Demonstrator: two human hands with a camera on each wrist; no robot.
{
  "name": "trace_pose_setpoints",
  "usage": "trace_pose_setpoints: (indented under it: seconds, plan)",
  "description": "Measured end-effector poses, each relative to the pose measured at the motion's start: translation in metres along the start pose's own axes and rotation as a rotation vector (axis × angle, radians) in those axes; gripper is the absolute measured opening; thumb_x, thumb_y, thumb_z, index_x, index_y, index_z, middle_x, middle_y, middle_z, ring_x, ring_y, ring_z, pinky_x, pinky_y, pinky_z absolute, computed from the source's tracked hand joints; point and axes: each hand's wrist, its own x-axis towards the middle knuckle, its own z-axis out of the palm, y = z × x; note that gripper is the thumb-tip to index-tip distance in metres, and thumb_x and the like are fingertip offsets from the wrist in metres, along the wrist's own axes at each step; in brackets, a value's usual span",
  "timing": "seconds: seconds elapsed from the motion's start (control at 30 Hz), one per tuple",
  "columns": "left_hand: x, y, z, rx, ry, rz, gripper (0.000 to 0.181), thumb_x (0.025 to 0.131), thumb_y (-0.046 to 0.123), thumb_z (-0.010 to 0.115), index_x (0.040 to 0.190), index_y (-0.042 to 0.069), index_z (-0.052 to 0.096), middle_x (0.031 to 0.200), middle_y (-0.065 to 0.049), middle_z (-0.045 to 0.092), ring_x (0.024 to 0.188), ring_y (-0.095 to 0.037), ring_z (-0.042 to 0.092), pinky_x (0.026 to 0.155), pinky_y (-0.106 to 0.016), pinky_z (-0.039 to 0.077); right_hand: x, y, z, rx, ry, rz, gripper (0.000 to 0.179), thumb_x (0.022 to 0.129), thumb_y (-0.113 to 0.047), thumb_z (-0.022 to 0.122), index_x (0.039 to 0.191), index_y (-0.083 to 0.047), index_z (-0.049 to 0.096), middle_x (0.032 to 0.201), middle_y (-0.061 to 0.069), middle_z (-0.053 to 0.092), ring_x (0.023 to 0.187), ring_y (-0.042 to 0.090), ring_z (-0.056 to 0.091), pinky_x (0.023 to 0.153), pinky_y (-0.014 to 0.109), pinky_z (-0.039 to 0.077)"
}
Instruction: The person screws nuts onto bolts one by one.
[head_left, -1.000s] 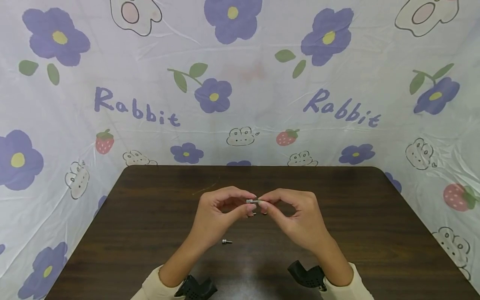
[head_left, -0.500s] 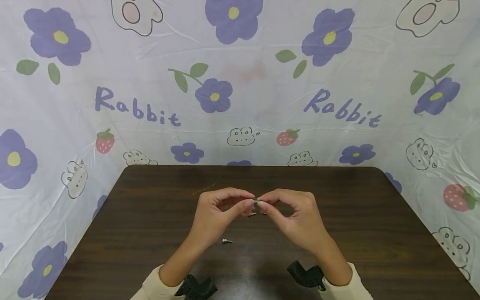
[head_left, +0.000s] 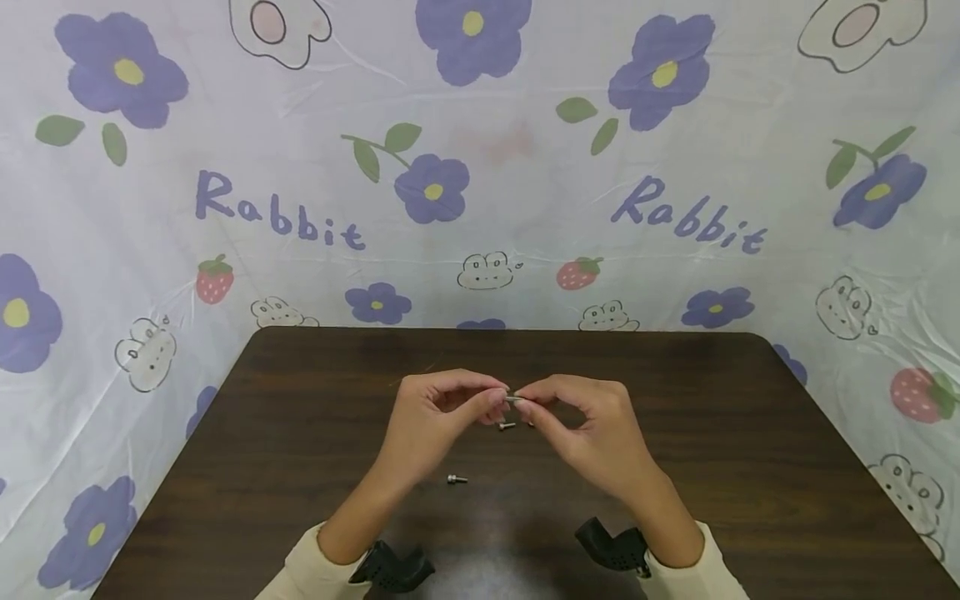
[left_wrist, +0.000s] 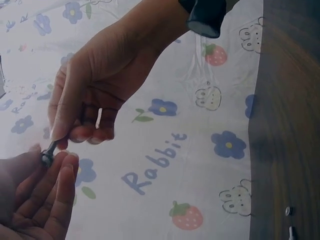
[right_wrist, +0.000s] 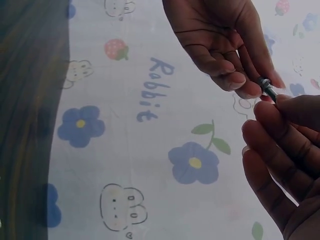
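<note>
Both hands meet above the table around a small metal screw (head_left: 512,398). My left hand (head_left: 442,412) pinches its head end between thumb and forefinger, mostly covering the head in the head view. My right hand (head_left: 592,417) pinches the shank from the other side. The screw's thick head (left_wrist: 47,158) shows by the left fingers in the left wrist view; in the right wrist view the screw (right_wrist: 270,90) spans the gap between the hands. A second screw (head_left: 507,427) lies on the table just beyond the fingers, and a third screw (head_left: 457,479) lies closer to me.
The dark wooden table (head_left: 300,467) has rounded far corners. A white cloth (head_left: 517,192) printed with flowers and rabbits hangs behind and beside it. Black wrist mounts (head_left: 393,567) sit at both cuffs. A small ring-like metal piece (left_wrist: 289,211) lies on the table in the left wrist view.
A second ago the screw's head showed at the left fingertips; the left thumb and forefinger have since closed over it. The right hand keeps its pinch. More of the screw behind the fingers shows now.
</note>
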Motion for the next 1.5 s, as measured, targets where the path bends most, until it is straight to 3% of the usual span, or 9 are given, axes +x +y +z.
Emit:
trace_pose_setpoints:
  seconds: [0.13, 0.37, 0.5, 0.67, 0.9, 1.1, 1.5]
  plan:
    - [0.002, -0.003, -0.006, 0.033, -0.032, -0.018, 0.015, 0.088, 0.007, 0.08, 0.102, 0.004, 0.079, 0.092, -0.006, 0.077, 0.075, -0.024, 0.075, 0.068, -0.037, 0.063, -0.001, 0.005, 0.003, -0.004, -0.004, 0.026, 0.018, 0.084, 0.005, 0.079, 0.095, -0.009, 0.077, 0.085, 0.0, 0.076, 0.07, 0.007, 0.07, 0.062, 0.021, 0.057]
    - [0.0, -0.016, -0.019, 0.103, -0.096, -0.059, 0.018, 0.087, 0.009, 0.081, 0.104, 0.007, 0.08, 0.095, 0.0, 0.078, 0.081, -0.02, 0.075, 0.07, -0.035, 0.063, -0.008, 0.016, 0.012, -0.024, -0.046, 0.081, 0.015, 0.086, 0.001, 0.079, 0.096, -0.01, 0.078, 0.086, -0.001, 0.076, 0.072, 0.009, 0.071, 0.062, 0.023, 0.057]
    - [-0.003, -0.024, -0.025, 0.111, -0.136, -0.117, 0.018, 0.088, 0.008, 0.079, 0.105, 0.004, 0.08, 0.096, -0.003, 0.078, 0.083, -0.02, 0.076, 0.074, -0.034, 0.063, -0.013, 0.024, 0.018, -0.04, -0.108, 0.131, 0.012, 0.089, -0.001, 0.078, 0.095, -0.012, 0.078, 0.087, -0.005, 0.076, 0.071, 0.007, 0.068, 0.06, 0.026, 0.058]
    - [-0.008, -0.04, -0.03, 0.193, -0.166, -0.16, 0.015, 0.087, 0.01, 0.08, 0.101, 0.006, 0.081, 0.093, -0.001, 0.078, 0.08, -0.016, 0.075, 0.071, -0.033, 0.062, -0.019, 0.034, 0.025, -0.107, -0.197, 0.171, 0.001, 0.091, -0.012, 0.078, 0.092, -0.011, 0.079, 0.085, -0.007, 0.075, 0.071, 0.002, 0.065, 0.059, 0.026, 0.057]
    - [-0.016, -0.067, -0.035, 0.279, -0.194, -0.21, 0.011, 0.086, 0.012, 0.082, 0.097, 0.011, 0.082, 0.09, 0.002, 0.078, 0.078, -0.012, 0.074, 0.07, -0.03, 0.062, -0.027, 0.049, 0.037, -0.228, -0.301, 0.219, 0.007, 0.091, -0.018, 0.078, 0.088, -0.012, 0.079, 0.081, -0.007, 0.074, 0.068, -0.001, 0.063, 0.062, 0.02, 0.054]
    - [-0.018, -0.086, -0.04, 0.353, -0.21, -0.223, 0.008, 0.086, 0.012, 0.082, 0.094, 0.011, 0.083, 0.087, 0.001, 0.078, 0.079, -0.01, 0.074, 0.071, -0.026, 0.061, -0.033, 0.064, 0.052, -0.267, -0.362, 0.248, 0.004, 0.089, -0.015, 0.08, 0.086, -0.013, 0.079, 0.078, -0.006, 0.074, 0.065, -0.001, 0.061, 0.058, 0.019, 0.051]
    - [-0.025, -0.116, -0.051, 0.479, -0.324, -0.232, 0.008, 0.087, 0.008, 0.08, 0.095, 0.008, 0.081, 0.091, 0.0, 0.078, 0.084, -0.01, 0.074, 0.075, -0.026, 0.06, -0.041, 0.084, 0.079, -0.268, -0.459, 0.267, 0.006, 0.088, -0.015, 0.081, 0.085, -0.01, 0.081, 0.081, -0.003, 0.076, 0.066, 0.003, 0.066, 0.058, 0.019, 0.053]
